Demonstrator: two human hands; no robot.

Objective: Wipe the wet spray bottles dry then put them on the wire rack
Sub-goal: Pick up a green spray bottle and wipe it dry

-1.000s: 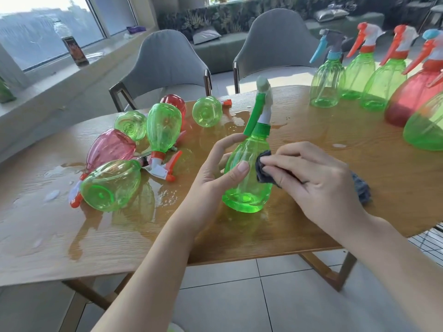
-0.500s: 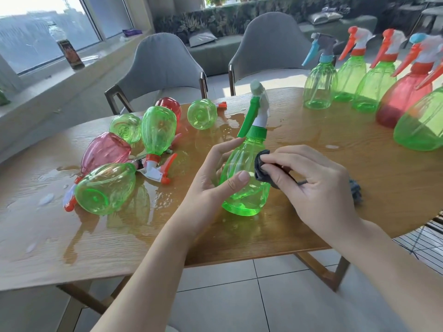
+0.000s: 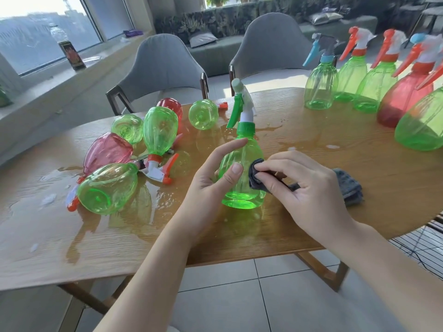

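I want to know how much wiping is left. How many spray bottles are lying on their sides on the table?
6, all at the left: a green one nearest, a pink one, a green one propped head-down, a green one behind, a red one, a green one farthest. More may be hidden.

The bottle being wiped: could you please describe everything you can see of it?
The bottle is clear green ribbed plastic with a green collar, white sprayer head and green trigger. It stands upright on the wet table, looking empty. The left hand steadies it, thumb and fingers curled around its body, while the right hand presses a grey cloth against its side.
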